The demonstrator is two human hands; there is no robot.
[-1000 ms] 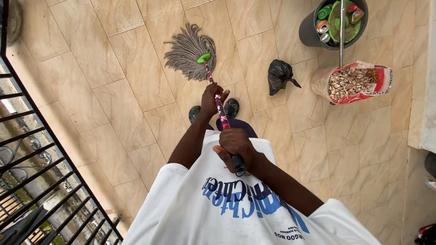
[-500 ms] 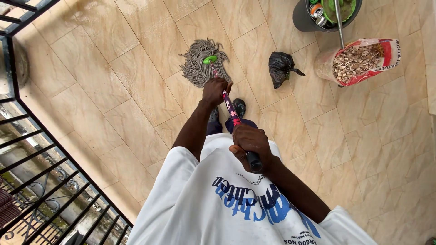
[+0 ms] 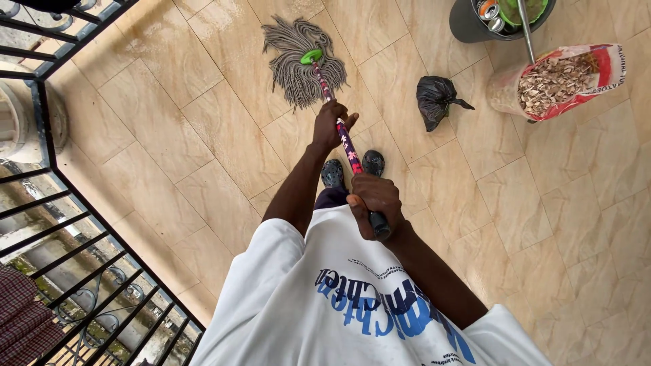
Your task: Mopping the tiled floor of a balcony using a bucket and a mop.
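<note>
The mop (image 3: 304,59) lies with its grey strands spread on the tiled floor (image 3: 169,135), its handle slanting back from the green socket toward the person's chest. The left hand (image 3: 331,125) is clamped mid-handle; the right hand (image 3: 373,203) is clamped on the black end grip. A black bag (image 3: 437,102) sits nearby, to the right.

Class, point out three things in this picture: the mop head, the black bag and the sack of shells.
mop head (image 3: 298,64), head view, on the grey strings.
black bag (image 3: 437,102), head view, on its bulging middle.
sack of shells (image 3: 553,78), head view, on the shells at its open top.
</note>
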